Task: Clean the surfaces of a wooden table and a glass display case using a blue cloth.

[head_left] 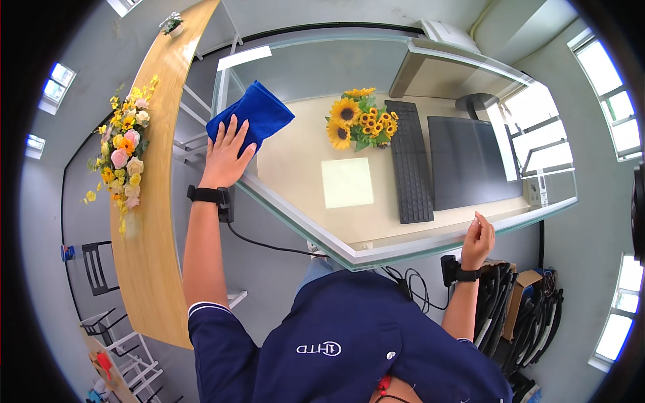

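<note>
My left hand (227,157) lies flat with its fingers spread on a folded blue cloth (266,115). The cloth rests at the left end of a glass-topped display case (295,216), partly over its rim. At the case's near right edge my right hand (478,240) is held with its fingers curled together, and nothing shows in them. Under the glass are a bunch of sunflowers (363,119), a pale square sheet (347,183), a black keyboard (409,161) and a dark monitor (470,161).
A long wooden table (151,269) stands to the left, bearing a flower arrangement (124,154) and a small potted plant (173,25). Black cables (420,289) hang near my body. An open cardboard box (521,302) stands among dark folded items at the lower right.
</note>
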Demonstrator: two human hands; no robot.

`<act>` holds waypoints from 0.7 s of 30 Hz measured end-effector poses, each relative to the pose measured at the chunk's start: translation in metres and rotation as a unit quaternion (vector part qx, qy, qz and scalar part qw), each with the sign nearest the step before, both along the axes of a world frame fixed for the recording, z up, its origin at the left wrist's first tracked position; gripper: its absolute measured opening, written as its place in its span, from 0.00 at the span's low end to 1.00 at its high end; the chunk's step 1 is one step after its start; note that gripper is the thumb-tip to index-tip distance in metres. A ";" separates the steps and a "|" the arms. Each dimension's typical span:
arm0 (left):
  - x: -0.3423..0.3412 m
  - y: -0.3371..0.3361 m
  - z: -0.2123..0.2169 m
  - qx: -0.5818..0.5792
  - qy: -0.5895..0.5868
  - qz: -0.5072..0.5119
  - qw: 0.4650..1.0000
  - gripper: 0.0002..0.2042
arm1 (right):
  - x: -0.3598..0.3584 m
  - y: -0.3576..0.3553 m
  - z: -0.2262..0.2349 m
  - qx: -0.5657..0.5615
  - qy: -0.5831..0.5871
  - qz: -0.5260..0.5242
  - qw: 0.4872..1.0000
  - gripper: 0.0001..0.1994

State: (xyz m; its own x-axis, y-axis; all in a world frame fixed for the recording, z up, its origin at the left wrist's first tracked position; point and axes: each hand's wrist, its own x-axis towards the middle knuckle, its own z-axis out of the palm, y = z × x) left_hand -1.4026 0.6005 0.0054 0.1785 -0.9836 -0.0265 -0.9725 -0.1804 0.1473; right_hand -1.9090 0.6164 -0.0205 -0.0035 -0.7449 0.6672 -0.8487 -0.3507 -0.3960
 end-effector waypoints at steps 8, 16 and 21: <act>0.005 0.000 -0.006 -0.036 0.006 -0.009 0.999 0.27 | 0.008 0.035 0.018 0.048 0.072 -0.023 0.996 0.07; 0.005 0.003 -0.004 -0.033 -0.011 -0.006 0.999 0.27 | -0.037 0.082 0.113 0.025 0.200 -0.076 0.976 0.06; -0.002 -0.003 -0.006 -0.075 -0.010 -0.025 0.997 0.25 | -0.064 0.134 0.212 -0.057 0.160 -0.231 0.958 0.08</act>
State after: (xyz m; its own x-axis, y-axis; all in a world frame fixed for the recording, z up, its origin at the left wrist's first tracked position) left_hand -1.4049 0.5971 -0.0006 0.1285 -0.9838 0.1248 -0.9827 -0.1094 0.1495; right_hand -1.9729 0.7508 0.1917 -0.0964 -0.6351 0.7664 -0.9953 0.0653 -0.0711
